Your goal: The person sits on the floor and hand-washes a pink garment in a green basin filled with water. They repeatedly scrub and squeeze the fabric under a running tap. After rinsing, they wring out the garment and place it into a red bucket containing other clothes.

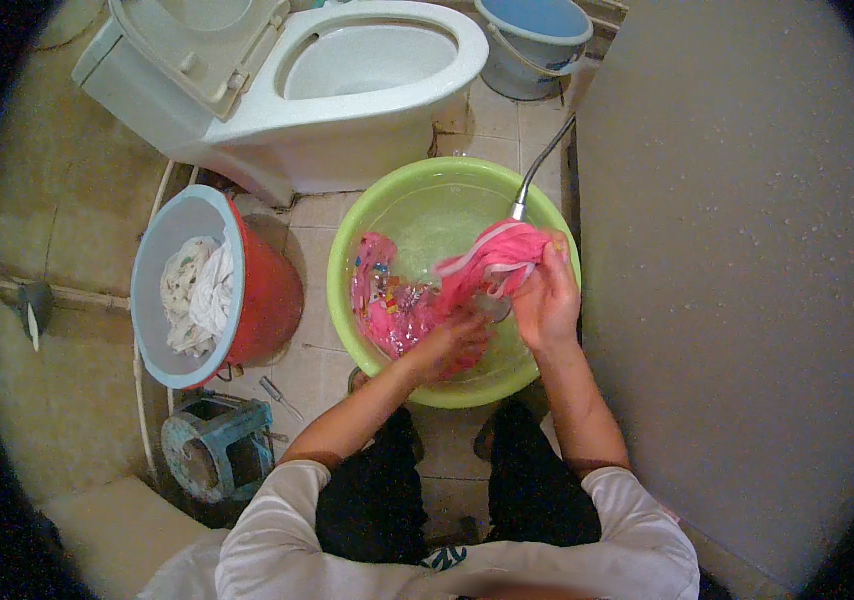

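A pink garment (495, 258) with white trim is bunched up over a lime-green basin (340, 296) of water. My right hand (550, 300) grips its upper right part, lifted above the water near the basin's right rim. Lower and to the left, my left hand (455, 345) closes on the garment's hanging wet part; its fingertips are partly hidden. Beside that hand, in the basin's left half, pink cloth with a colourful print (387, 295) lies wet in the water. Whether it belongs to the same garment, I cannot tell.
A flexible metal hose (545, 160) reaches into the basin from the upper right. On the left stands a red bucket (269, 290) with white cloths (197, 290). Behind are a toilet (347, 140) and a blue-grey pail (522, 75). A small blue stool (217, 450) sits lower left; a grey wall (737, 250) borders the right.
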The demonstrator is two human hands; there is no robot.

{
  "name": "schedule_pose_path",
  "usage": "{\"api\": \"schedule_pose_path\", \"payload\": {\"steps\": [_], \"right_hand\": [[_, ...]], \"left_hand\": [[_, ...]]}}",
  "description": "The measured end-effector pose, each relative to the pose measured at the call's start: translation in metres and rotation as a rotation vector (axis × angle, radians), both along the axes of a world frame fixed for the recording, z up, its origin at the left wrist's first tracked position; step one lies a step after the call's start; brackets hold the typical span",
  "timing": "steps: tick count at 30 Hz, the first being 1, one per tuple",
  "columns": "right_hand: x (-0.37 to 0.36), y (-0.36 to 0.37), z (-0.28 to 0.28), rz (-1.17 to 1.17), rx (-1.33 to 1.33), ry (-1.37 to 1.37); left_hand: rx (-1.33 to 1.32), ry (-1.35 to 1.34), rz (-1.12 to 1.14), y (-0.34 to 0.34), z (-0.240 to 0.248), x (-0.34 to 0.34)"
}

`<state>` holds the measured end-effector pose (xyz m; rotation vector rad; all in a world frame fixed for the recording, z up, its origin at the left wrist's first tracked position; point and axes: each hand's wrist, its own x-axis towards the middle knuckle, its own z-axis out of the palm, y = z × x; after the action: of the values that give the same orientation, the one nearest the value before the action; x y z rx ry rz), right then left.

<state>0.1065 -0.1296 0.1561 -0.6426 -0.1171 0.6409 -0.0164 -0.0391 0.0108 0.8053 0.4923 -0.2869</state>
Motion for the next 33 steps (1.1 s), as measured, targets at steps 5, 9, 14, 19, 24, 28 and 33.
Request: {"api": "schedule_pose_path", "payload": {"steps": [5, 9, 14, 19, 24, 28, 33], "right_hand": [[0.014, -0.005, -0.088, -0.132, -0.294, 0.156], [-0.005, -0.004, -0.169, 0.124, -0.839, -0.104], [-0.028, -0.005, -0.197, 0.005, -1.185, -1.073], [-0.043, 0.0, -0.176, 0.41, -1.509, -1.122], [-0.052, 0.008, -0.148, 0.18, -1.073, -0.894], [-0.077, 0.025, -0.112, 0.259, -0.984, -1.16], [-0.102, 0.038, -0.091, 0.241, -0.948, -1.53]], "left_hand": [[-0.256, -0.009, 0.559, 0.026, -0.005, 0.002], [-0.236, 0.134, 0.73, 0.04, -0.029, 0.0], [-0.251, 0.148, 0.665, 0.048, -0.037, -0.004], [-0.269, 0.202, 0.551, 0.049, -0.045, -0.007], [-0.297, 0.194, 0.435, 0.043, -0.039, -0.006], [-0.471, 0.09, 0.274, 0.051, -0.047, 0.003], [-0.521, -0.057, 0.279, 0.059, -0.096, 0.004]]}}
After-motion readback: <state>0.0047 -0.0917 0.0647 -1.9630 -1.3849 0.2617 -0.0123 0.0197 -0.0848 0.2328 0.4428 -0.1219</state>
